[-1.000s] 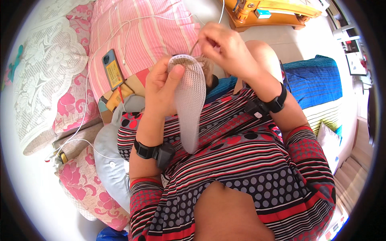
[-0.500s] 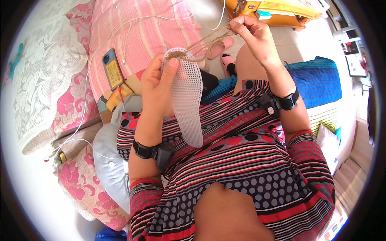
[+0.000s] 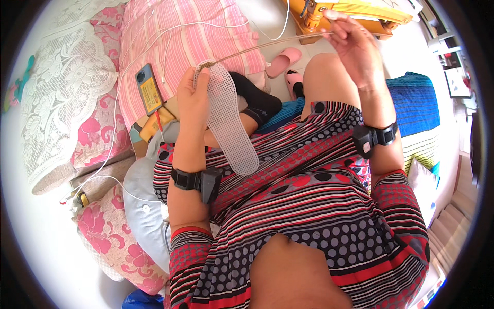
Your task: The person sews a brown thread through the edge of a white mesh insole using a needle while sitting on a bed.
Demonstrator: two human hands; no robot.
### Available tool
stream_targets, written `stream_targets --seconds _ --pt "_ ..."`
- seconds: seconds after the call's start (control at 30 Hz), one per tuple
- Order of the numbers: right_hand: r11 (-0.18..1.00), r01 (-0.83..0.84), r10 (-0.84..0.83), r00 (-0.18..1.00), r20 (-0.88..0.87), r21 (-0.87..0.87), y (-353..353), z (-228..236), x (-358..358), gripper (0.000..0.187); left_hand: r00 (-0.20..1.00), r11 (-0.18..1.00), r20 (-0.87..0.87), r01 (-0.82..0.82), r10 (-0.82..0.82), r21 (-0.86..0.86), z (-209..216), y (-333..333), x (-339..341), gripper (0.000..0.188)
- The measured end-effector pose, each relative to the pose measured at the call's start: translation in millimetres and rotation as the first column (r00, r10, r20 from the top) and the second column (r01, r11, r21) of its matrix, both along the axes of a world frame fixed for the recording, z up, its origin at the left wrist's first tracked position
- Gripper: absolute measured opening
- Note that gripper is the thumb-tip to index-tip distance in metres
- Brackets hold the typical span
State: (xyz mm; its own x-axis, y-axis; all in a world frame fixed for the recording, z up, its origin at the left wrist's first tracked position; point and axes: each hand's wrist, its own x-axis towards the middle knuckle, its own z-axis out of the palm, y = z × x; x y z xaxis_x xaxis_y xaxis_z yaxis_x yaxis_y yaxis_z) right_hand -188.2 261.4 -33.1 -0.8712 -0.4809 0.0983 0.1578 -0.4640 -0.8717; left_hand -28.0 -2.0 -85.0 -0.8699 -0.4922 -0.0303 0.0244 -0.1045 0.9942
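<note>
My left hand [image 3: 191, 98] grips the top end of a white plastic mesh insole [image 3: 231, 121], thumb pressed over its edge. The insole hangs tilted across my lap, its lower end toward the right. A patch of brown stitching lies along its upper rim, partly under my thumb. From there a brown yarn [image 3: 270, 45] runs taut up and to the right to my right hand [image 3: 360, 54]. That hand is raised with its fingers curled round the yarn's far part. I cannot make out a needle.
A phone [image 3: 149, 91] on a cable lies on the pink striped bedding [image 3: 200, 31] at the left. Pink slippers [image 3: 284, 63] rest on the floor ahead, near a yellow wooden piece of furniture [image 3: 355, 18]. Blue cloth [image 3: 411, 103] covers the seat at the right.
My right hand has moved up and to the right, and the loosely looped yarn is now stretched straight. My left hand and the insole have shifted slightly left, the insole more tilted.
</note>
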Motion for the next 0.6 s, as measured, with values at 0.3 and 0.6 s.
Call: stream_targets --seconds 0.3,0.6 --pt "0.959 0.277 -0.281 0.911 -0.301 -0.054 40.9 77.3 23.7 0.019 0.933 0.609 0.269 0.071 0.24 -0.79 -35.2 -35.5 -6.2 0.024" --pt "0.818 0.566 -0.575 0.795 -0.194 -0.103 129.4 118.7 0.4 0.04 0.878 0.412 0.211 0.018 0.429 -0.911 -37.8 -61.1 1.8 0.029"
